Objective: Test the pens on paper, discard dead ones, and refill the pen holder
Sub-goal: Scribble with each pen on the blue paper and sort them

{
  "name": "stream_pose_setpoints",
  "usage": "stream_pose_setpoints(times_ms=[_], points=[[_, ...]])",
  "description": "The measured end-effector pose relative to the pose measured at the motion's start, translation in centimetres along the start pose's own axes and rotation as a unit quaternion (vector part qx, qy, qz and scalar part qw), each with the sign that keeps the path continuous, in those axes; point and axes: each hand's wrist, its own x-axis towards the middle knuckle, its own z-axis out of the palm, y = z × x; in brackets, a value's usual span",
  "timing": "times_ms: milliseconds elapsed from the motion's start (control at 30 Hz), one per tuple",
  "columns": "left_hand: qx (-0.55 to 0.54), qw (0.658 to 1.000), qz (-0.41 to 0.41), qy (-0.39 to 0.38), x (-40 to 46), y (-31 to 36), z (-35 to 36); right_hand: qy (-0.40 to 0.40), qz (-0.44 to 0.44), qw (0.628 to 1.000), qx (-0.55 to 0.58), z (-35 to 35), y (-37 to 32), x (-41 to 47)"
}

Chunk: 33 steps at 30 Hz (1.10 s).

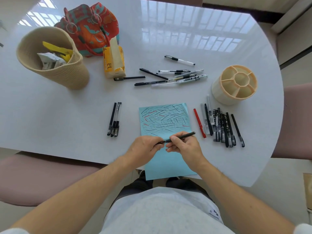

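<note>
Over the blue paper [164,122], the right hand [183,146] pinches the black pen [181,136] barrel while the left hand [143,146] grips what looks like its cap, so pull straight along the barrel, keeping the tip off the fingers.

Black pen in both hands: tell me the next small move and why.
Probably pull the cap free with the left hand, then scribble on the blue paper. The right hand grips the black pen, and its tip end sits in the left fingers.
</note>
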Motion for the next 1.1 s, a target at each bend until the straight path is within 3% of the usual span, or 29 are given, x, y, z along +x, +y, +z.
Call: stream_pose_setpoints(times_ms=[167,267,400,467,567,867,1000,1100], points=[[0.005,0.999,-0.041,-0.027,-0.5,-0.4,-0.6,-0.023,0.013,0.998,-0.058,1.0,0.3,1.1],[-0.031,0.993,-0.108,-0.021,-0.5,-0.7,-1.0,-0.058,0.02,0.99,-0.13,1.5,-1.2,3.9],[-0.03,0.969,-0.243,0.028,-0.5,-3.3,-2.2,0.036,-0.025,0.981,-0.191,1.0,-4.8,9.6],[0.01,0.957,-0.288,0.037,-1.2,-5.2,-2.6,0.1,-0.082,0.944,-0.303,0.2,-6.9,12.5],[0.089,0.942,-0.321,0.041,-2.3,-7.3,-2.7,0.127,-0.152,0.883,-0.425,-0.6,-9.5,16.2],[0.215,0.887,-0.407,-0.042,-3.4,-10.0,-3.0,0.045,-0.241,0.696,-0.675,0.2,-10.5,22.5],[0.222,0.871,-0.434,-0.052,-3.2,-9.8,-3.6,0.026,-0.232,0.65,-0.723,1.0,-9.9,23.2],[0.198,0.9,-0.389,0.001,-3.0,-8.8,-3.8,0.026,-0.231,0.648,-0.726,1.4,-9.9,22.6]])
